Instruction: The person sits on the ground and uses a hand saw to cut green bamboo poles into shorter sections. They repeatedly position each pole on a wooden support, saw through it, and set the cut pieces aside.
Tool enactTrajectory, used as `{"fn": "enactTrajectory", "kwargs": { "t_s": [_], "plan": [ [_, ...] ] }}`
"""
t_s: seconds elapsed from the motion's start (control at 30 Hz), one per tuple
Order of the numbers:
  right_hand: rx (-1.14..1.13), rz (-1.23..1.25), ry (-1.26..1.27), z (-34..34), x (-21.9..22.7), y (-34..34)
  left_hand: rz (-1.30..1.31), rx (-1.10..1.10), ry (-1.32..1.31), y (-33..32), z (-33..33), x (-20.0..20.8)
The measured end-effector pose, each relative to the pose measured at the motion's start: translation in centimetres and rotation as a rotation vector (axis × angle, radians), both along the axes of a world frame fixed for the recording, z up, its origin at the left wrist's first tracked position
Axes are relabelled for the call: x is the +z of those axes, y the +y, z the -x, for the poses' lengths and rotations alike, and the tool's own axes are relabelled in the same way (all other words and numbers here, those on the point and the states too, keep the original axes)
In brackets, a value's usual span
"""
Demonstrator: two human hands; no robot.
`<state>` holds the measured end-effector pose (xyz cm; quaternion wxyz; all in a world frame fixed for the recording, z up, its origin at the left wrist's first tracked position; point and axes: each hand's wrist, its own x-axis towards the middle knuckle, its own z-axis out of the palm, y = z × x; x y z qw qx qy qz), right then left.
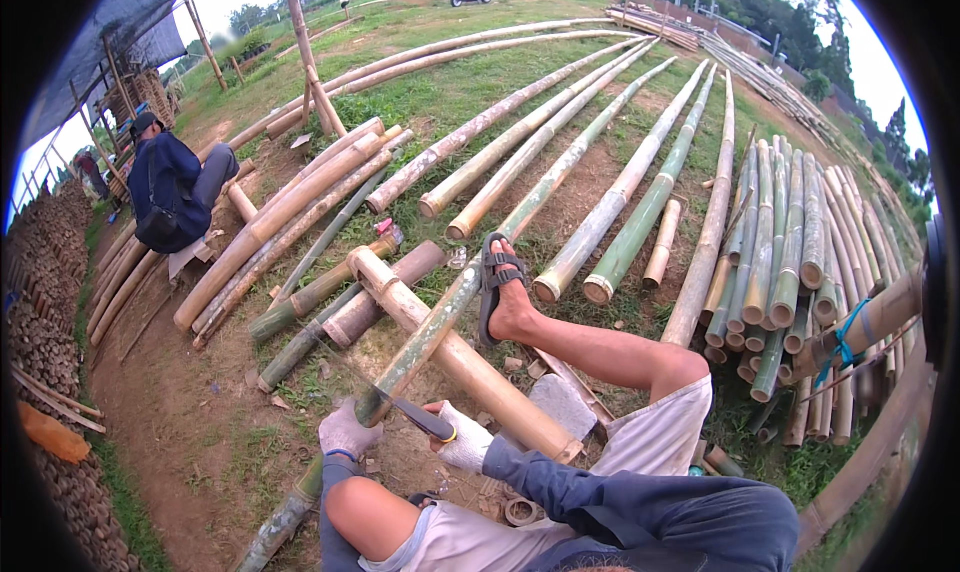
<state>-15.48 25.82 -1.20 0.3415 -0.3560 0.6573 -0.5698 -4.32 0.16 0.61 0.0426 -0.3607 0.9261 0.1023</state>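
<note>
My right hand [466, 439], in a white glove with bare fingertips, is closed round the dark handle of a hand saw [424, 419]. Its thin blade lies across a green-grey bamboo pole [425, 337], just beyond my left hand. My gloved left hand [350, 430] is wrapped over that pole near the blade. Whether the bamboo section [285, 517] below this hand is the same piece, I cannot tell. A thick tan bamboo log [480, 382] runs crosswise under the pole. My sandalled foot [503, 290] rests against the pole farther up.
Long bamboo poles [650, 192] fan out ahead on grass and dirt. Stacked poles [785, 242] stand at the right, beside a post tied with blue cord [848, 337]. Short bamboo pieces [385, 292] lie left of the log. Another person [172, 187] sits at the left among poles.
</note>
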Motion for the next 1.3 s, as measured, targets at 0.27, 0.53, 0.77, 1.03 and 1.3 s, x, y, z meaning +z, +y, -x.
{"fn": "enactTrajectory", "kwargs": {
  "t_s": [0.27, 0.53, 0.77, 1.03, 1.3],
  "plan": [
    [0.041, -0.339, -0.185, -6.1, 2.0, 18.9, -0.038, -0.049, -0.021, -1.4, -0.3, -0.6],
    [0.003, -0.202, 0.051, -2.5, 2.8, 7.5, -0.054, 0.002, -0.031, -0.5, -0.3, -0.2],
    [-0.04, 0.103, 0.17, -1.6, -0.8, 2.4, -0.101, -0.032, -0.022, -0.9, -1.0, 0.0],
    [0.019, 0.101, 0.315, -5.6, 2.5, 20.0, -0.12, -0.065, 0.01, -1.6, -1.4, -0.9],
    [-0.052, 0.194, 0.248, 0.0, -1.4, -2.8, -0.053, -0.056, 0.061, -1.2, -1.5, -0.5]
  ]
}}
